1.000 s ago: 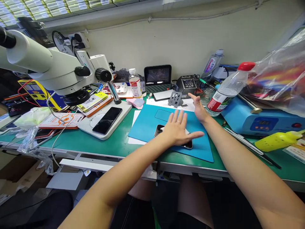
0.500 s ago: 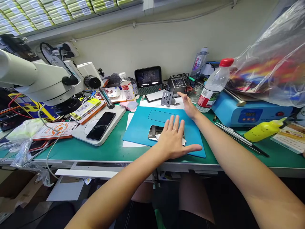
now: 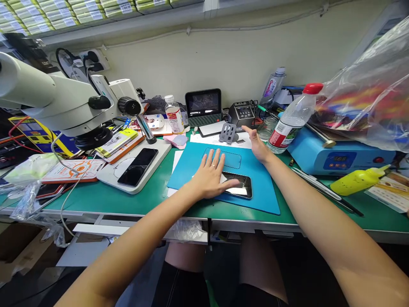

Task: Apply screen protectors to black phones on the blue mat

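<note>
Left hand (image 3: 209, 175) open, palm down, fingers spread, over white scrap (image 3: 224, 178) at near end of rectangular black glass-faced phone (image 3: 242, 186). Rest of phone extends right of that hand, on flat blue rectangular mat (image 3: 262, 187). Right hand (image 3: 259, 147) open, grasping nothing, by mat's right edge; clear plastic red-capped bottle (image 3: 292, 117) just beside it.
</note>
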A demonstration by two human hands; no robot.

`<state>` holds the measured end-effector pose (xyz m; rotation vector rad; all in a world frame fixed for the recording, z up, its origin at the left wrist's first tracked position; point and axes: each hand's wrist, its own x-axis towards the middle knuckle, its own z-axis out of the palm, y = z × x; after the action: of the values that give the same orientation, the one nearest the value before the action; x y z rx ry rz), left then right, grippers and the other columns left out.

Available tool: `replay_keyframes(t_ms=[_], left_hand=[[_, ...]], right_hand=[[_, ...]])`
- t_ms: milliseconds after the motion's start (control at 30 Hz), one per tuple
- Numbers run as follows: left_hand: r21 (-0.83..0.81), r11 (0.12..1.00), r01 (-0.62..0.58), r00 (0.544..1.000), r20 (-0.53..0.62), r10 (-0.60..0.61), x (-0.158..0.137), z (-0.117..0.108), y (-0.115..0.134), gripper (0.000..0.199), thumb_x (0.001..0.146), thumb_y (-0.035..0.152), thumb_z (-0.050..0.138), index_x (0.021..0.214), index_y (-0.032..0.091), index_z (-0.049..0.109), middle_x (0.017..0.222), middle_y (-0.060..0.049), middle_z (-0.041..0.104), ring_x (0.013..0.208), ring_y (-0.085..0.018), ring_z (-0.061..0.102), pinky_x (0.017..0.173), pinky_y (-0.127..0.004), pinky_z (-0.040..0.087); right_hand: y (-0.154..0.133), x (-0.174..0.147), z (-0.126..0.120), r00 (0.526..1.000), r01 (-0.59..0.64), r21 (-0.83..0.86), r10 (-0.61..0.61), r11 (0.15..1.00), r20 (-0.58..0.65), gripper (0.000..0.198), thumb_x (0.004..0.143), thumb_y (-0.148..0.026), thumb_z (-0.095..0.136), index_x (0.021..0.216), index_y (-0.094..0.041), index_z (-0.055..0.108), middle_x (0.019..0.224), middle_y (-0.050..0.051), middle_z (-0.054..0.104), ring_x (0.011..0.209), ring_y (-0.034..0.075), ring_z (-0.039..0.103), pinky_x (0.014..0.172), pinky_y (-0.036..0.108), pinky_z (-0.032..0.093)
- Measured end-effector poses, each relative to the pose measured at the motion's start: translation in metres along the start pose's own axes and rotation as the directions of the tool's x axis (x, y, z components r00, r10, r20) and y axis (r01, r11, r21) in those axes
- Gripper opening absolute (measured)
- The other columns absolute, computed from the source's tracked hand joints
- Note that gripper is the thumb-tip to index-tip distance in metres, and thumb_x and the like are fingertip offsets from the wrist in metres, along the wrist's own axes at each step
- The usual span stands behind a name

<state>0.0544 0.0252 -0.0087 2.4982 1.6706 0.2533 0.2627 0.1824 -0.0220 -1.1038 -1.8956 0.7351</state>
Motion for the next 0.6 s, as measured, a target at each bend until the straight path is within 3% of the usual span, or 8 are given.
replay_keyframes(t_ms=[133, 367, 467, 600], left_hand=[[-0.048, 0.998, -0.027, 1.000, 0.007, 0.028, -0.016, 0.003, 0.022, 0.113, 0.085, 0.088, 0.017, 0.159, 0.003, 0.014, 0.166, -0.021, 0.000, 0.153, -0.037, -0.009, 0.125, -0.056, 0.009], [-0.176, 0.974, -0.141, 0.990, -0.009, 0.141, 0.017, 0.012, 0.092, 0.123, 0.077, 0.094, 0.007, 0.160, 0.003, 0.014, 0.167, -0.017, 0.005, 0.154, -0.036, -0.002, 0.126, -0.054, 0.009], [-0.193, 0.965, -0.180, 0.983, -0.010, 0.181, 0.028, 0.014, 0.091, 0.123, 0.077, 0.093, 0.004, 0.160, 0.003, 0.013, 0.167, -0.016, 0.006, 0.155, -0.033, 0.000, 0.127, -0.053, 0.008], [-0.160, 0.978, -0.137, 0.990, -0.009, 0.138, 0.034, 0.008, 0.055, 0.120, 0.080, 0.091, 0.006, 0.159, 0.002, 0.014, 0.167, -0.015, 0.006, 0.155, -0.032, -0.002, 0.127, -0.050, 0.007]], right_hand=[[-0.002, 0.000, 0.002, 1.000, -0.003, -0.036, 0.004, 0.999, 0.028, 0.099, 0.081, -0.086, 0.004, 0.150, -0.030, 0.046, 0.163, 0.004, 0.038, 0.153, 0.031, 0.025, 0.126, 0.053, 0.016], [0.016, 0.011, 0.001, 1.000, 0.011, 0.009, -0.011, 1.000, 0.027, 0.106, 0.077, -0.090, 0.002, 0.150, -0.026, 0.046, 0.163, 0.005, 0.036, 0.153, 0.030, 0.024, 0.126, 0.054, 0.019], [0.023, 0.014, -0.001, 1.000, -0.018, 0.047, 0.018, 0.999, 0.007, 0.104, 0.079, -0.089, 0.004, 0.150, -0.027, 0.046, 0.163, 0.004, 0.038, 0.154, 0.031, 0.023, 0.125, 0.056, 0.021], [0.022, 0.011, 0.001, 0.999, -0.019, 0.071, 0.023, 0.997, -0.047, 0.100, 0.082, -0.086, 0.004, 0.153, -0.025, 0.039, 0.163, 0.007, 0.036, 0.154, 0.028, 0.024, 0.125, 0.053, 0.020]])
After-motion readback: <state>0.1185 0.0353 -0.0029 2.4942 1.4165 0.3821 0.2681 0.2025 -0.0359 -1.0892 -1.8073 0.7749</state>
